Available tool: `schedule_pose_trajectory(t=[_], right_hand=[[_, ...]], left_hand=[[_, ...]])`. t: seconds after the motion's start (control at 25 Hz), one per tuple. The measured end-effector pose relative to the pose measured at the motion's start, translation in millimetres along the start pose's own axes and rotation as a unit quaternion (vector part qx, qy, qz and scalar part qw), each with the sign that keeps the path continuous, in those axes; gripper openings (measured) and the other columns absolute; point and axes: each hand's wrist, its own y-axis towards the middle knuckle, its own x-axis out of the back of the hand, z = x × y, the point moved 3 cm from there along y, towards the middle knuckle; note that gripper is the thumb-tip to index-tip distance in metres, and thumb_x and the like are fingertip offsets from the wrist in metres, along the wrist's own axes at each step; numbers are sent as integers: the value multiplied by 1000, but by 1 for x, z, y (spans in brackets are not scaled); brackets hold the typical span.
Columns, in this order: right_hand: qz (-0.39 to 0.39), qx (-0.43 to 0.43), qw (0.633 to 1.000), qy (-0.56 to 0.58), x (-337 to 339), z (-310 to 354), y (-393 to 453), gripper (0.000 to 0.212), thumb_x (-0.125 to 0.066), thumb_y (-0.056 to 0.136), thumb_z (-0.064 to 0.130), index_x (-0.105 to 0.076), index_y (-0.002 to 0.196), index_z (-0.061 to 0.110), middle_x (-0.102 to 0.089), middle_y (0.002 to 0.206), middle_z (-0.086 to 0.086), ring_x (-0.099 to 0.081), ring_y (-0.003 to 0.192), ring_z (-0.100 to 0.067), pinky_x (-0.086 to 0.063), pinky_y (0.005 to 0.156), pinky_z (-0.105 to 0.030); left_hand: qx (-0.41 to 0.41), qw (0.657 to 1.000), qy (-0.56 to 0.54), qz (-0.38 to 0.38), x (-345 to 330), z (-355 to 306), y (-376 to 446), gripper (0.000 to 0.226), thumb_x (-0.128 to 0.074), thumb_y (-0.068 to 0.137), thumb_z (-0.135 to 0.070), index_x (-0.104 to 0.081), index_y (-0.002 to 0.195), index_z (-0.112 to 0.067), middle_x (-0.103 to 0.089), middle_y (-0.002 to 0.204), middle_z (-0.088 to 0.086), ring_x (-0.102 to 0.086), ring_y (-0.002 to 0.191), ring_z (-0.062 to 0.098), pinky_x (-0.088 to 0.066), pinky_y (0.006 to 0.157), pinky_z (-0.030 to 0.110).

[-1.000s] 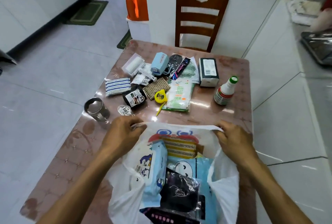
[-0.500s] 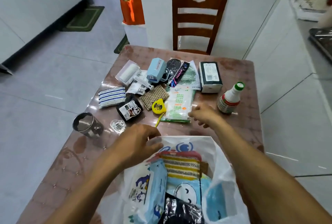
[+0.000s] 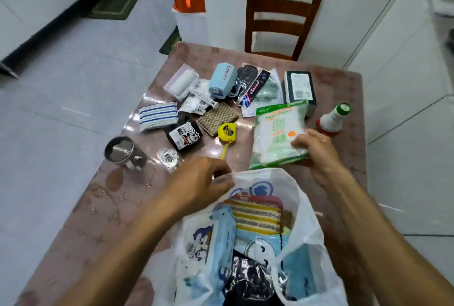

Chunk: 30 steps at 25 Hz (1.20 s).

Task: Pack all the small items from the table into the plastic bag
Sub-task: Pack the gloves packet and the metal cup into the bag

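The green-and-white packet (image 3: 280, 133) is now off its spot among the clutter and tilted up just beyond the plastic bag (image 3: 260, 182), the right hand (image 3: 317, 151) having left the bag's rim a moment ago to close its grip on the packet's near corner. The left hand (image 3: 204, 178) stays pinched on the bag's rim, keeping the mouth open near the counter (image 3: 98, 207) edge. Many items, such as the yellow tape measure (image 3: 227, 131) and the bottle (image 3: 331, 119), remain unpacked.
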Motion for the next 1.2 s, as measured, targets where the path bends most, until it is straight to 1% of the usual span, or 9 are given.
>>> schedule_pose_trajectory(t=[0.16, 0.36, 0.48, 0.56, 0.68, 0.8, 0.88, 1.0, 1.2], right_hand=[[42, 1, 987, 155, 39, 26, -150, 26, -52, 78, -10, -69, 87, 8, -75, 92, -14, -69, 82, -31, -59, 65, -43], [-21, 71, 979, -188, 27, -28, -266, 33, -57, 65, 25, -34, 56, 4, -28, 51, 2, -29, 50, -7, -33, 48, -28], [9, 76, 931, -356, 0, -77, -278, 29, -58, 65, 32, -44, 69, 7, -36, 53, 1, -37, 52, -9, -32, 53, -32], [90, 67, 869, -482, -13, -90, -279, 37, -55, 77, 51, -56, 97, 20, -60, 86, 3, -57, 86, -16, -38, 70, -34], [100, 51, 754, -647, -4, -71, -269, 75, -32, 83, 75, -25, 141, 28, -33, 150, -3, -29, 137, -30, -26, 106, -50], [64, 16, 693, -718, 35, -46, -262, 86, -31, 86, 74, 6, 151, 32, 16, 162, -5, 4, 148, -37, -10, 114, -61], [19, 23, 697, -716, 55, -25, -260, 84, -34, 89, 69, 9, 150, 32, 11, 163, -3, -8, 149, -30, -27, 113, -48], [-38, 188, 739, -646, 49, 15, -259, 54, -45, 92, 55, -34, 141, 33, -53, 141, 3, -56, 119, -18, -49, 88, -32], [87, 307, 811, -490, -23, 31, -223, 25, -58, 90, 41, -61, 112, 30, -70, 108, 10, -65, 91, -13, -51, 75, -31]], left_hand=[[12, 1000, 2, 23, -13, -2, 5, 19, -64, 88, -39, -72, 83, -22, -69, 75, -6, -61, 66, 12, -46, 59, 30], [7, 1000, -19, -1, -6, -13, 2, 22, -58, 94, -29, -64, 74, -21, -50, 60, -17, -49, 57, 3, -30, 52, 26], [9, 1000, -12, 0, -4, -14, -6, 23, -56, 96, -32, -65, 78, -22, -52, 63, -16, -50, 59, 6, -26, 51, 22], [12, 999, 15, -29, -6, -18, -11, 20, -57, 95, -33, -62, 77, -24, -59, 70, -9, -52, 64, 12, -28, 52, 24], [-81, 985, 87, -124, -9, -39, -26, 19, -67, 85, -35, -64, 96, -19, -62, 100, 2, -55, 89, 20, -45, 67, 33], [-229, 959, 133, 106, -59, -53, -58, 63, -73, 74, -52, -52, 130, -32, -51, 135, -1, -46, 116, 18, -44, 92, 39], [-195, 925, 202, 256, -94, -43, -77, 86, -74, 68, -60, -35, 143, -43, -31, 156, -6, -32, 136, 18, -29, 106, 39], [-161, 925, 186, 291, -106, -31, -81, 80, -77, 70, -51, -40, 141, -41, -36, 155, -8, -35, 138, 17, -30, 111, 38], [-42, 986, -153, -58, -32, -29, -72, 15, -68, 85, -21, -70, 99, -25, -69, 88, -13, -62, 76, 1, -48, 67, 18]])
